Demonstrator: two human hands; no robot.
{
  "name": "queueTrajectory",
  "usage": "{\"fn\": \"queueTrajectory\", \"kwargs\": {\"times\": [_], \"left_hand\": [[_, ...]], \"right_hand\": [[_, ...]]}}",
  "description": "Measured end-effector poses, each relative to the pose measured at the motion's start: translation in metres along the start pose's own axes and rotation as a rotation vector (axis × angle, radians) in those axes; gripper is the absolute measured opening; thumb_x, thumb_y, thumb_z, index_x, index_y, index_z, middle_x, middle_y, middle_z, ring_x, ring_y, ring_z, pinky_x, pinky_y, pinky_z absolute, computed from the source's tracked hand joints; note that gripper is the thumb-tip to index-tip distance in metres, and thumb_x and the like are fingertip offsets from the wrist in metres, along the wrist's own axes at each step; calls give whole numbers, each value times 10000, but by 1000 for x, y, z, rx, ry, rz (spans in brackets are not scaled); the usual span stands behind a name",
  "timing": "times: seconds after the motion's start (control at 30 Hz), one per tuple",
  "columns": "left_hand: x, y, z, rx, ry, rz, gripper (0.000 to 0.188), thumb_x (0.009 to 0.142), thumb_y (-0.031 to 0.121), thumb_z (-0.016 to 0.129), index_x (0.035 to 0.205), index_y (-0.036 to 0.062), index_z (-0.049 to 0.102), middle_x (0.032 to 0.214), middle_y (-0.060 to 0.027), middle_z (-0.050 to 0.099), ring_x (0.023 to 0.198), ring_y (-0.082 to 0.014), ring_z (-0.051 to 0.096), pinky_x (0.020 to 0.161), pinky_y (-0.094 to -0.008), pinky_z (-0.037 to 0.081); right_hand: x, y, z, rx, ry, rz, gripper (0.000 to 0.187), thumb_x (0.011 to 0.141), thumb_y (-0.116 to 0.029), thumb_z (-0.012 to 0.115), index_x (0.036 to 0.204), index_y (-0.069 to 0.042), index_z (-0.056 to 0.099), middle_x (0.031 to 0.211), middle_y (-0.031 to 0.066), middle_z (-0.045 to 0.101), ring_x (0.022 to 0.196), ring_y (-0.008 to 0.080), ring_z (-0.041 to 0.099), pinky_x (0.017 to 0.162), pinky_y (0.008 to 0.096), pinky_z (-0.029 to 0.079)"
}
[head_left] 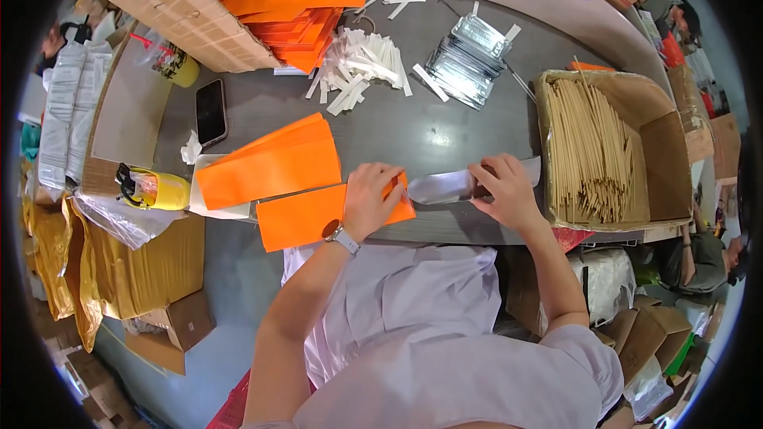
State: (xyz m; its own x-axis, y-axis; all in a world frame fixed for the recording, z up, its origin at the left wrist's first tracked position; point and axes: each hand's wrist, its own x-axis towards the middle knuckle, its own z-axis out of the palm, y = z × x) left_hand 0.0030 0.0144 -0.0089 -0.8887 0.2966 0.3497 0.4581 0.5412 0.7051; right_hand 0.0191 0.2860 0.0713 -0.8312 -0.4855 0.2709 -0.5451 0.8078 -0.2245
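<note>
My left hand (370, 199), with a watch at its wrist, is closed over the right end of a long orange sheet (298, 218) at the table's near edge. To its right, my right hand (506, 189) grips a shiny silver strip (439, 187) with a rounded left end. That end almost meets the orange sheet; I cannot tell whether they touch. Above, a fanned stack of orange sheets (270, 160) lies partly on a white tray (208, 208). Farther off are a heap of short white strips (362, 63) and a stack of silver packets (469, 59).
An open cardboard box (664, 155) of thin wooden sticks (588, 151) stands at the right. More orange sheets (294, 4) pile up beside a cardboard panel (187, 12). A phone (211, 112), a drink cup (181, 66) and a yellow container (163, 191) stand left.
</note>
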Motion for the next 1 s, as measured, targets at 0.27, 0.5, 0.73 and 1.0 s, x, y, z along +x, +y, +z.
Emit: {"fn": "queueTrajectory", "kwargs": {"times": [0.27, 0.5, 0.73, 1.0], "left_hand": [[3, 6, -1, 9, -18, -4, 283, 801, 133, 679, 1081, 92, 658, 1016, -71, 609, 961, -269, 544, 848, -380, 412], [-1, 9, -9, 50, -113, 112, 266, 784, 185, 696, 1048, 152, 688, 1205, -70, 566, 1140, -300, 490, 967, -426, 379], [-1, 12, -5, 62, -218, 125, 202, 773, 250, 715, 935, 134, 682, 1228, -73, 563, 1161, -303, 484, 989, -436, 369], [2, 13, -8, 42, -249, 111, 238, 750, 262, 744, 934, 127, 675, 1206, -65, 572, 1159, -302, 488, 994, -432, 368]], "right_hand": [[8, -13, 9, -78, -38, -42, 614, 550, -160, 796, 1126, -102, 594, 1043, 82, 560, 981, 303, 536, 872, 427, 444], [55, 28, 58, 337, 17, 51, 438, 736, -249, 765, 1108, -75, 612, 1082, 139, 599, 1008, 336, 558, 865, 421, 454], [119, 122, 59, -15, 57, 404, 187, 769, -216, 710, 897, -81, 692, 942, 117, 638, 886, 331, 609, 760, 430, 497], [114, 137, 55, 113, 126, 326, 108, 763, -177, 674, 802, -77, 658, 812, 110, 614, 801, 329, 628, 695, 433, 509]]}}
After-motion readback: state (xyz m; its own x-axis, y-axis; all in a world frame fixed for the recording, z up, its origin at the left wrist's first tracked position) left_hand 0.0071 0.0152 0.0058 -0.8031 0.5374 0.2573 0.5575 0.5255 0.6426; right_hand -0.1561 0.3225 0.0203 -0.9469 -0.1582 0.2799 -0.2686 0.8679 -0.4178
